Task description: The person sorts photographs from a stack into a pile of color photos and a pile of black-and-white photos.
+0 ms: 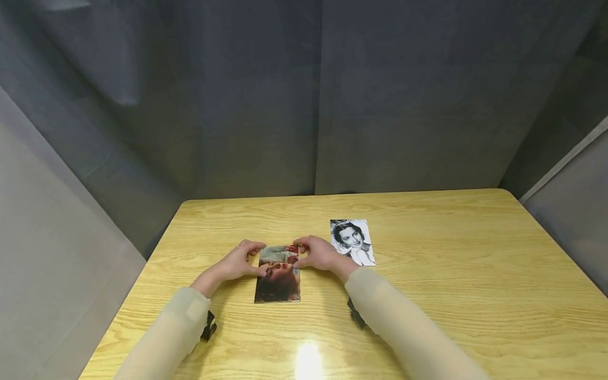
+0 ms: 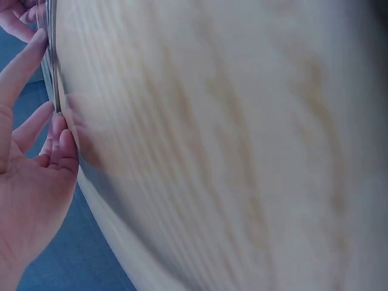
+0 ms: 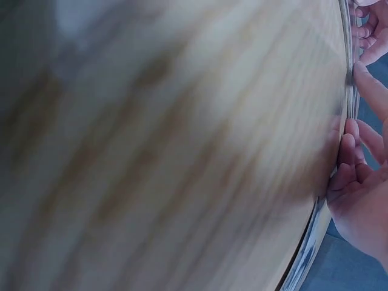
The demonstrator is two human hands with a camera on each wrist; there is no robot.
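1. Your colour photo (image 1: 277, 274) lies flat on the wooden table (image 1: 427, 295), slightly left of the table's middle line and nearer its front edge than its back edge. Its far end sits between your two hands.
2. Your left hand (image 1: 237, 263) is at the photo's far left corner, thumb on the picture's left side and fingers curled over toward its top edge, pinching it lightly.
3. Your right hand (image 1: 317, 254) is at the photo's far right corner, fingers bent over the top edge and thumb low against the side, so it also grips the print.
4. Both hands hold the same photo, one on either side of it, well closed but not clenched.
5. Count of prints: two. Besides the colour one there is one black-and-white portrait (image 1: 352, 241), just to the right of the colour photo and a little farther back, touching neither hand as far as the head view shows.
6. Both forearms, in pale sleeves (image 1: 408, 327), reach in from the table's front edge and angle inward toward the colour photo, wrists low over the wood.
7. The wrist views are blurred; they seem to show fingertips (image 2: 57, 142) against a thin edge, but you cannot tell more from them.
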